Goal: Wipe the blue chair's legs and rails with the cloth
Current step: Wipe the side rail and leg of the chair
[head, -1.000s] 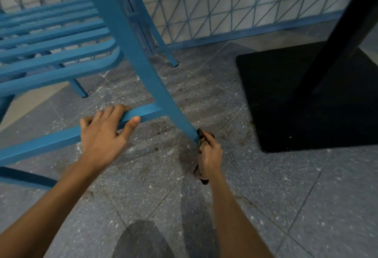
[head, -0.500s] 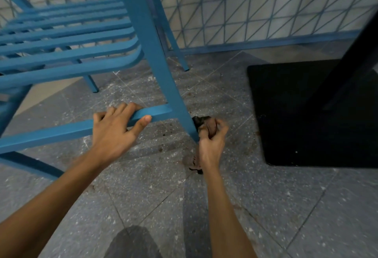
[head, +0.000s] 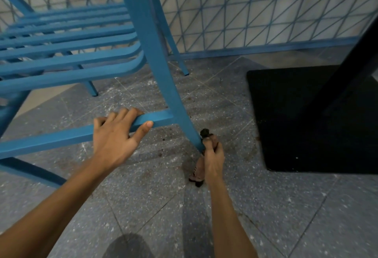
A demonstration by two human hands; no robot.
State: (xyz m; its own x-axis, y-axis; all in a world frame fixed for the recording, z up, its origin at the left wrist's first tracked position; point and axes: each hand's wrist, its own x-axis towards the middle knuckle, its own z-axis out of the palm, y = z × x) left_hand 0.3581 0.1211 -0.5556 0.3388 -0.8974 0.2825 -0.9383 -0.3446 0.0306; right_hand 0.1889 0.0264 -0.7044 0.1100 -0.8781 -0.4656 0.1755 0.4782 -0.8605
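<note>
Hands first: the left hand (head: 116, 137) comes in from the lower left with the arm stretched out and grips the rail (head: 57, 138) of the chair (head: 67, 53). Four fingers (head: 122, 114) curl over the top edge, and the thumb lies along the near face, pointing at the leg (head: 157, 63). The right hand (head: 213, 155) reaches straight up from the bottom of the view. Its fingers are closed round a bunched brownish cloth (head: 198, 173), pressing it against the right side of the leg's foot, low down by the floor (head: 266, 206). A dark wad of cloth pokes out above the knuckles and a tail hangs down beside the wrist.

Chair-wise, the rail runs long-ways from the left, rising a bit to the right, and meets the leg just past the thumb. The leg slants from top centre down to the right, ending at the cloth. Seat slats run left to right above the rail. A black table base (head: 286, 124) sits on the floor, well off to the right.
</note>
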